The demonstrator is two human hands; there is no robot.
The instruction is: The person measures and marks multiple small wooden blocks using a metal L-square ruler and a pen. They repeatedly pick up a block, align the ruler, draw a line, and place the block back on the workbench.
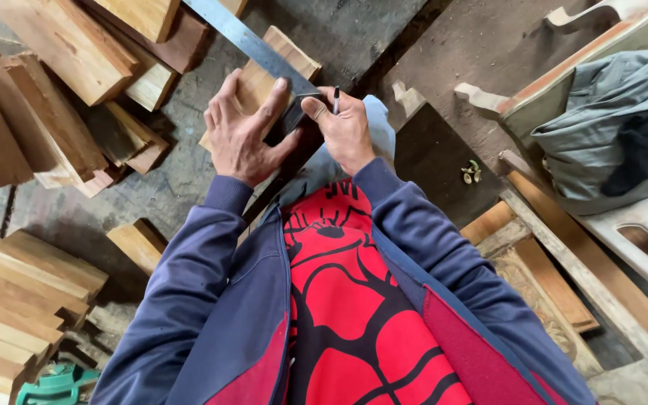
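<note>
Right now the left hand [240,133] lies spread flat, palm down, on a small pale wooden block [258,79], its thumb stretched across to press the dark stock of a metal try square [253,46] against the block's near edge. The square's long grey blade runs away from the thumb, up and over the far end of the block. Just beside that thumb, the right hand [345,129] is curled narrow around a black pen [336,100], pinched upright between thumb and fingers, with its tip hidden at the square's stock. The two thumbs nearly touch.

Beyond the left hand's outer side, rough-sawn planks [46,90] lie in a loose, overlapping heap, close to the knuckles, so there is little free room that way. Nearer the body on that same side, a stack of cut boards [20,300] sits stepped, and a lone short offcut [138,241] lies just under the left sleeve. On the outer side of the right hand a dark board [436,154] carries a few small green scraps [472,172]. Further out stands a pale carved frame [564,82] with a grey cloth [616,127] bundled on it. Bare concrete floor [339,30] shows ahead of both hands, the widest open patch.
</note>
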